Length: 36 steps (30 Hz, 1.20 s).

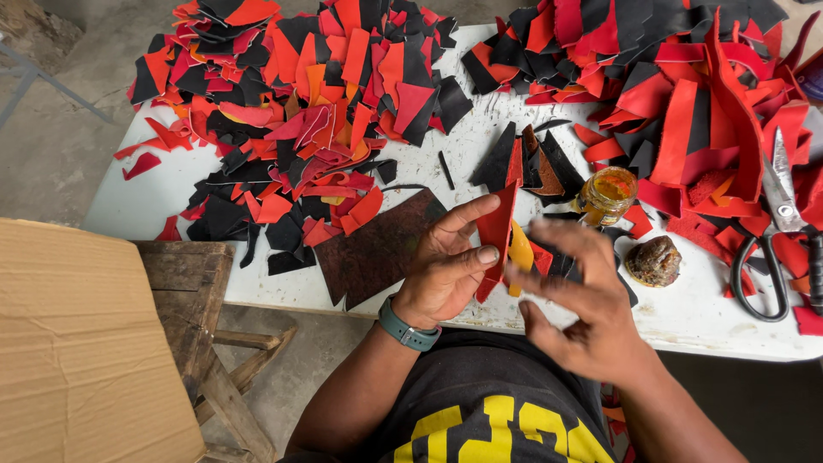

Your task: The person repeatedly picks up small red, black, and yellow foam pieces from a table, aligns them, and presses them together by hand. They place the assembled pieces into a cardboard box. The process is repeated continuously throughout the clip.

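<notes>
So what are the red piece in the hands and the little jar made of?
The red piece, held in the left hand, looks like thin leather or fake leather: smooth, matte, cleanly cut. The little jar looks like clear glass: shiny, see-through, with amber glue-like stuff inside.

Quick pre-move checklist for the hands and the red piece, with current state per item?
1. Left hand holds the red piece between thumb and fingers: ok.
2. Right hand is at the piece: ok; actual contact cannot tell, it is blurred.
3. Yellow-tipped thing at the piece's edge, what it is: cannot tell.
4. Open glue jar upright beside the hands: ok.
5. Scissors lie apart from both hands: ok.
6. Dark brown sheet lies flat on the table: ok.
</notes>
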### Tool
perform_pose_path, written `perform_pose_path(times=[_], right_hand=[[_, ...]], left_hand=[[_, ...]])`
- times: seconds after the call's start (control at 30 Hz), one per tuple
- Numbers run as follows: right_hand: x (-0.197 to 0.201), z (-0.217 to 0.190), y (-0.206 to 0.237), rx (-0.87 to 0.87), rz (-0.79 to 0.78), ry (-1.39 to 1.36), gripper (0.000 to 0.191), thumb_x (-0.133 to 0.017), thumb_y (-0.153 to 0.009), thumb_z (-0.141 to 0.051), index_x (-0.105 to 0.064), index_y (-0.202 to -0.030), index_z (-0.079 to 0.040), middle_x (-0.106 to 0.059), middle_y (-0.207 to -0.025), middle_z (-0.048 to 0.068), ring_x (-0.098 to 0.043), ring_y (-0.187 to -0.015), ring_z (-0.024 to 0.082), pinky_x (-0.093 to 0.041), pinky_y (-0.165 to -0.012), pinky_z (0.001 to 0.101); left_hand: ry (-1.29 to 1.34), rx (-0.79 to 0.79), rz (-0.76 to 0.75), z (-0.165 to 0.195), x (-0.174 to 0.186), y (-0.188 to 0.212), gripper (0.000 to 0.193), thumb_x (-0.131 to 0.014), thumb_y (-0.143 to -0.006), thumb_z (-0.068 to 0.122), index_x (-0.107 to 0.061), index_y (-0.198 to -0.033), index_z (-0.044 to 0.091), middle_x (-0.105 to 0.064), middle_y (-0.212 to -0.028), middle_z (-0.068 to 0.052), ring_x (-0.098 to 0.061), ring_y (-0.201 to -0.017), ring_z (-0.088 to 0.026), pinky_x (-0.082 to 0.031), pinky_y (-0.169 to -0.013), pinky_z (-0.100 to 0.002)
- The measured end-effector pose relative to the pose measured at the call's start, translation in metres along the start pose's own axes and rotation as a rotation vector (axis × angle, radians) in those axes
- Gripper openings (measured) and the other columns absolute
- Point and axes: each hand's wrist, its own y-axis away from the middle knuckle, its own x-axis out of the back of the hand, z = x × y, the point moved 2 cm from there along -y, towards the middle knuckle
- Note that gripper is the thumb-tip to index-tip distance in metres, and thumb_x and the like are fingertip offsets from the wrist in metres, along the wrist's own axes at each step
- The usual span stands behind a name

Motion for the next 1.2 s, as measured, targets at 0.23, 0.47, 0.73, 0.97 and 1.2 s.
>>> perform_pose_path(times=[0.23, 0.47, 0.73, 0.97, 1.2], right_hand=[[-0.003, -0.007, 0.008, 0.074, -0.009, 0.048, 0.051, -0.076, -0.069, -0.011, -0.074, -0.12, -0.017, -0.049, -0.145, 0.014, -0.048, -0.136, 0.038, -0.039, -0.115, 0.0511], [0.011, 0.012, -0.013, -0.001, 0.118, 0.244, 0.056, -0.076, -0.074, -0.009, -0.071, -0.129, -0.014, -0.049, -0.146, 0.02, -0.051, -0.133, 0.038, -0.044, -0.112, 0.0491], [0.056, 0.038, 0.014, -0.239, 0.36, -0.112, 0.048, -0.071, -0.086, 0.001, -0.062, -0.133, -0.003, -0.051, -0.138, 0.013, -0.063, -0.122, 0.019, -0.053, -0.103, 0.0317], [0.074, 0.047, 0.025, -0.385, 0.238, 0.137, 0.052, -0.075, -0.086, -0.002, -0.065, -0.138, -0.003, -0.061, -0.131, 0.012, -0.066, -0.111, 0.022, -0.052, -0.1, 0.0329], [0.081, 0.097, -0.029, -0.396, -0.293, 0.649, 0.067, -0.087, -0.065, -0.027, -0.069, -0.13, -0.022, -0.056, -0.141, 0.011, -0.053, -0.128, 0.035, -0.047, -0.101, 0.0497]], left_hand=[[0.064, 0.026, 0.021, 0.0, 0.003, 0.001, 0.057, -0.063, -0.096, -0.012, -0.05, -0.151, 0.0, -0.06, -0.142, -0.019, -0.062, -0.13, -0.027, -0.053, -0.111, -0.042], [-0.001, 0.087, -0.002, 0.005, -0.015, 0.011, 0.053, -0.065, -0.094, -0.01, -0.052, -0.146, -0.004, -0.061, -0.145, -0.019, -0.063, -0.131, -0.026, -0.053, -0.113, -0.041], [-1.498, -0.294, 0.257, 0.06, 0.017, -0.026, 0.024, -0.068, -0.095, 0.004, -0.067, -0.119, 0.003, -0.076, -0.107, -0.014, -0.076, -0.092, -0.021, -0.059, -0.078, -0.034], [-1.44, -0.503, 0.062, 0.023, 0.086, -0.134, 0.015, -0.071, -0.085, -0.005, -0.061, -0.093, 0.002, -0.075, -0.105, -0.01, -0.075, -0.102, -0.027, -0.059, -0.088, -0.034], [-1.781, -0.144, -0.22, 0.019, 0.146, -0.151, 0.035, -0.061, -0.072, -0.018, -0.076, -0.091, 0.007, -0.074, -0.11, -0.013, -0.072, -0.101, -0.031, -0.058, -0.086, -0.04]])
